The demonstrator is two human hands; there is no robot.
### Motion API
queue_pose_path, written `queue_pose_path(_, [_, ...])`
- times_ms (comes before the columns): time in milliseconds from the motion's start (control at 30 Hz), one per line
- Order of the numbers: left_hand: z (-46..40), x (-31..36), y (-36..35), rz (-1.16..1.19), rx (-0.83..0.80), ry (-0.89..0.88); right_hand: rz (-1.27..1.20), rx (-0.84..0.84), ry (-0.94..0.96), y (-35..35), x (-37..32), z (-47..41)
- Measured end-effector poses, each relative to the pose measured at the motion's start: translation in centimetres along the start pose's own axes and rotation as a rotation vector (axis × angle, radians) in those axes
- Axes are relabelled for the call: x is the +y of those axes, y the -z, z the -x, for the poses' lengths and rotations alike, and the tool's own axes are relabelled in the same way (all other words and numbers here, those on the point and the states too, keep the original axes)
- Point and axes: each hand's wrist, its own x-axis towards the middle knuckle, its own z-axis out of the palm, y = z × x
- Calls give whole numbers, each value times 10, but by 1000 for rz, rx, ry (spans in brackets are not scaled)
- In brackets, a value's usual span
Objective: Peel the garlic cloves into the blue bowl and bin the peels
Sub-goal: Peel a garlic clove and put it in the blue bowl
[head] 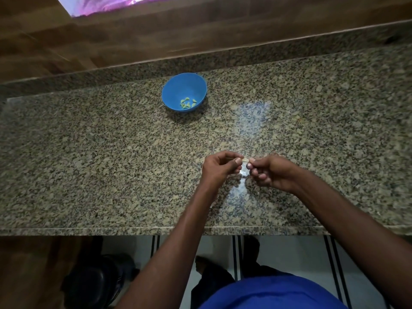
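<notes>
A blue bowl [184, 92] stands at the back of the granite counter and holds several pale peeled garlic cloves [187, 103]. Nearer the front edge, my left hand [219, 168] and my right hand [272, 172] meet fingertip to fingertip. Between them they pinch one small pale garlic clove [245, 160], each hand with thumb and fingers curled onto it. Most of the clove is hidden by the fingers. A thin pale piece, perhaps peel, shows just below the fingertips [244, 172].
The speckled granite counter [111, 163] runs the full width, with a raised ledge behind it and wooden panelling beyond. Its front edge lies just under my forearms. A dark round object [93, 284] sits on the floor at lower left.
</notes>
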Motion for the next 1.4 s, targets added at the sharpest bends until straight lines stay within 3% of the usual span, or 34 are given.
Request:
queue_pose_path(200, [-3, -2, -6, -37, 0, 30, -149, -47, -74, 5, 1, -3])
queue_pose_path(367, [-6, -2, -9, -9, 32, 52, -221, -53, 27, 13, 5, -9])
queue_pose_path(467, [-6, -1, -10, 14, 41, 65, -76, 93, 138, 10, 9, -10])
queue_pose_path(600, [-6, 1, -11, 37, 58, 71, 329, 324, 364, 5, 9, -2])
queue_pose_path(767, [-4, 3, -12, 23, 43, 52, 408, 269, 446, 7, 8, 0])
queue_pose_path(933, [-2, 2, -7, 58, 1, 43, 153, 216, 203, 8, 6, -7])
queue_pose_path(1067, [-2, 2, -3, 112, -26, 56, -154, 74, -32, 10, 4, -10])
queue_pose_path(1167, [-4, 3, 2, 153, -21, 72, -312, 12, -88, 13, 2, -7])
queue_pose_path(1233, [-5, 3, 7, 158, -18, 76, -180, 103, -47, 15, 3, -2])
queue_pose_path(1333, [-6, 3, 10, 129, -41, 69, 383, 363, 155, 12, 8, 1])
queue_pose_path(1400, [-7, 5, 9, 110, -66, 65, 638, 453, 291, 9, 9, 2])
